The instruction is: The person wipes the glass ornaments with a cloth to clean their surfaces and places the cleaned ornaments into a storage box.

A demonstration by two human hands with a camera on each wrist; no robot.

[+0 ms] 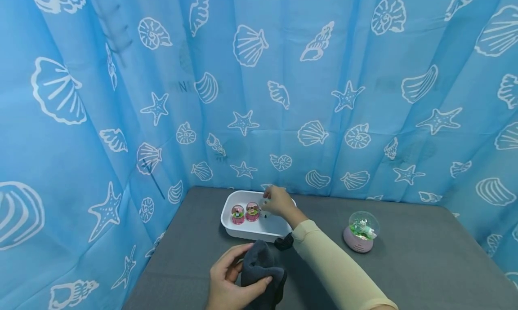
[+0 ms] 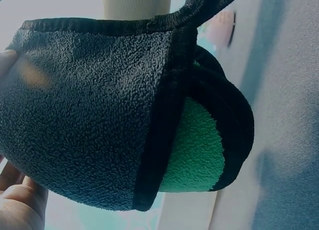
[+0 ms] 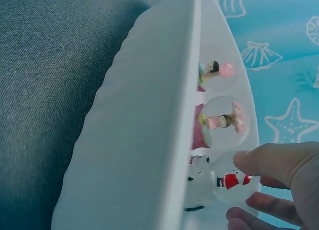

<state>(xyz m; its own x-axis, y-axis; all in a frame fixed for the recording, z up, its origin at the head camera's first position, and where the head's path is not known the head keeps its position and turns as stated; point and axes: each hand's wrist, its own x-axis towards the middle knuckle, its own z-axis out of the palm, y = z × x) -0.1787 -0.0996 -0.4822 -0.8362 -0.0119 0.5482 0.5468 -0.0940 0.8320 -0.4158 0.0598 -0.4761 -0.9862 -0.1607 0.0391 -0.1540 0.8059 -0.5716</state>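
Note:
My left hand (image 1: 232, 278) grips a folded cloth (image 1: 259, 263), dark grey with black edging, in front of the white tray (image 1: 247, 233). In the left wrist view, a green side (image 2: 194, 150) shows inside the fold. Over the tray's right part, my right hand (image 1: 279, 202) holds a small clear snow globe by its dome, thumb on one side and fingers on the other. That snow globe (image 3: 230, 181) has a red-and-white figure inside and a white base with dark marks. To its left in the tray stand two pink-based snow globes (image 1: 238, 214) (image 1: 252, 212).
A larger snow globe (image 1: 362, 231) with a pink base stands on the grey table (image 1: 425, 256), right of the tray. Blue curtains (image 1: 263, 99) with white shell prints hang behind and at the sides. A small black item (image 1: 284, 241) shows under my right wrist.

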